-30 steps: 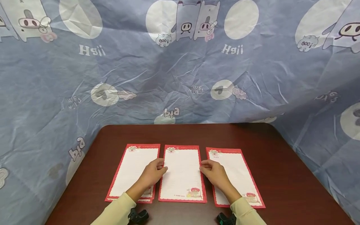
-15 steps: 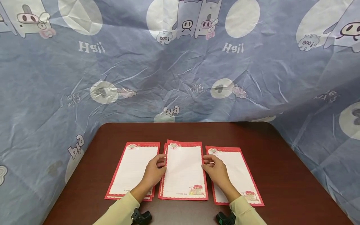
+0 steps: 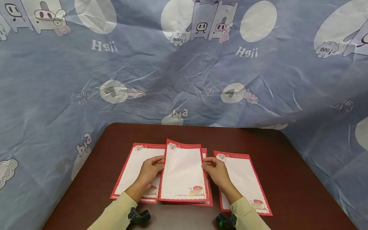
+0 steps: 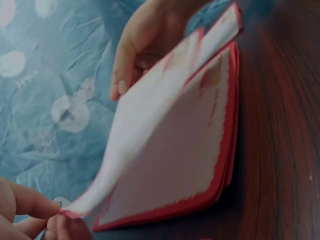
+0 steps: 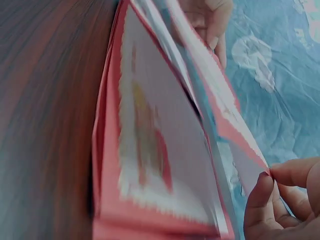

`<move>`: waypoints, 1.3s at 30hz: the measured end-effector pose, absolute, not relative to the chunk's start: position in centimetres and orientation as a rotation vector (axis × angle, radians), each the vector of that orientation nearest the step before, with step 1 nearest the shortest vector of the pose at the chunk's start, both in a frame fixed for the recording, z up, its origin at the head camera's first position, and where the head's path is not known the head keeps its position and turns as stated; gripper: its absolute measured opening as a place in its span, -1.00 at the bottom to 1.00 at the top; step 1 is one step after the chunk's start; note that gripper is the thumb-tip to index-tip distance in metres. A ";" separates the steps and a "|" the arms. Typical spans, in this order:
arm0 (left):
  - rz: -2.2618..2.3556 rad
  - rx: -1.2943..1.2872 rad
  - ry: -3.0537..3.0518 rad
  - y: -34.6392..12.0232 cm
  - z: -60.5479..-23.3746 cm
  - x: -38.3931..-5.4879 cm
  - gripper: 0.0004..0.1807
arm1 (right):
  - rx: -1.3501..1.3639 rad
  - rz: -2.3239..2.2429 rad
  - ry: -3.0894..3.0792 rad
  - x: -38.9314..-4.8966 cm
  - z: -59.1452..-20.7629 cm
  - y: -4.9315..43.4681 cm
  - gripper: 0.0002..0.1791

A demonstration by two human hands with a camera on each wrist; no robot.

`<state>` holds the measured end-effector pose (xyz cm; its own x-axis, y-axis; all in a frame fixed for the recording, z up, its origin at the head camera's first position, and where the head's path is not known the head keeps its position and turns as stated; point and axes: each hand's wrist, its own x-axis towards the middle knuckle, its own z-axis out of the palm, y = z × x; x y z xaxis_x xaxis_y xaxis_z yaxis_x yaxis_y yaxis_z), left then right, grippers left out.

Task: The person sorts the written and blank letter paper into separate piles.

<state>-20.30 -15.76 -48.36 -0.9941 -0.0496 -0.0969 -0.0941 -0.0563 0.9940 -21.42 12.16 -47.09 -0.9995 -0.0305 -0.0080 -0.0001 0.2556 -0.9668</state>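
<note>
A red-bordered sheet of letter paper (image 3: 184,172), white with a small printed picture at its lower right, is raised off the middle pile. My left hand (image 3: 148,172) pinches its left edge between thumb and fingers. At the opposite edge, my right hand (image 3: 217,171) pinches it the same way. Both wrist views show the sheet bowed and lifted above the pile, with the left hand (image 4: 37,215) and the right hand (image 5: 285,195) at its edges. More matching sheets of the middle pile (image 3: 210,195) peek out beneath it on the right.
Another pile of the same paper (image 3: 123,179) lies to the left, its sheets slightly offset. A third lot of paper (image 3: 241,179) lies to the right, set at a slant. The dark brown table (image 3: 299,191) backs onto a blue printed cloth (image 3: 172,70).
Both hands have lifted the top sheet off the middle pile and carried it leftward, uncovering the right edge of the sheets below. The side piles stay put; the head view has shifted slightly.
</note>
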 end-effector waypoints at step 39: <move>1.194 -0.358 3.100 -27.7 -48.6 -20.0 -0.55 | -0.409 -1.438 2.484 -22.2 -47.0 -1.3 -0.72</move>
<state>-20.00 -27.73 -48.62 -0.9575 -0.2674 0.1079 -0.1259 0.7243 0.6779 -22.17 -1.27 -47.04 -0.9316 -0.3571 -0.0676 -0.1191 0.4758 -0.8715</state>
